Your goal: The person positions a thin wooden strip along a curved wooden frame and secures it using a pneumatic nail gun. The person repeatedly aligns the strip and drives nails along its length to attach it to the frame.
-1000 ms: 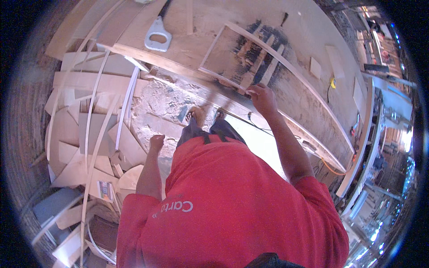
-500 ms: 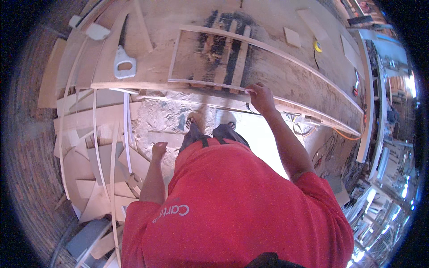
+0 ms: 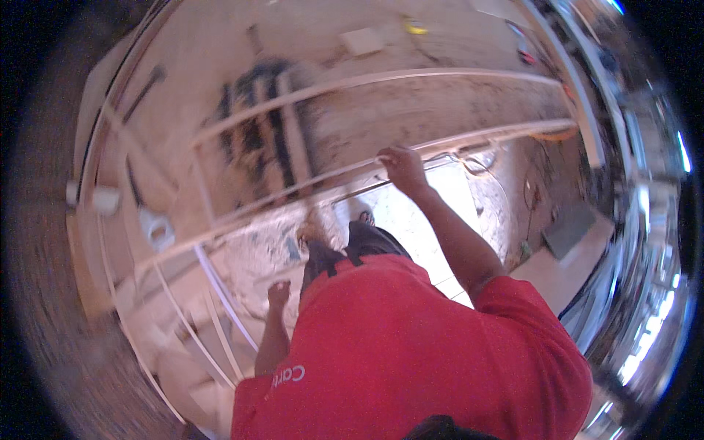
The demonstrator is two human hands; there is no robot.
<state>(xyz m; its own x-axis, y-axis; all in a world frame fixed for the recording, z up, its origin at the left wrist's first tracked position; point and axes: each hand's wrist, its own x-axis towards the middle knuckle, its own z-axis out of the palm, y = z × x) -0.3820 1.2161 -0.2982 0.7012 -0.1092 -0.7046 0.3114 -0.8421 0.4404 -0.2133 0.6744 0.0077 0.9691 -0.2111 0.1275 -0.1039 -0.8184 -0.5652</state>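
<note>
A long, narrow wooden frame [image 3: 345, 86] of thin strips lies on the workbench in front of me. My right hand [image 3: 405, 170] is at the frame's near long strip, its fingers pinched together. Something small and pale shows at those fingertips, too blurred to name. By my left side, my left hand [image 3: 279, 293] hangs loosely curled, away from the bench, with nothing visible in it. A handsaw [image 3: 155, 227] with a pale handle lies on the bench, left of the frame.
Past the frame are a square wood piece [image 3: 362, 42] and a yellow tape measure [image 3: 416, 27]. A dark-stained patch with pale slats [image 3: 293, 132] shows within and beyond the frame. Long thin strips [image 3: 192, 323] lean at the lower left over board offcuts. A cable [image 3: 480, 167] hangs under the bench.
The whole view has turned and blurred, so the bench appears tilted. Against the frame, my right hand has moved rightward along the near strip. My left hand still hangs at my side.
</note>
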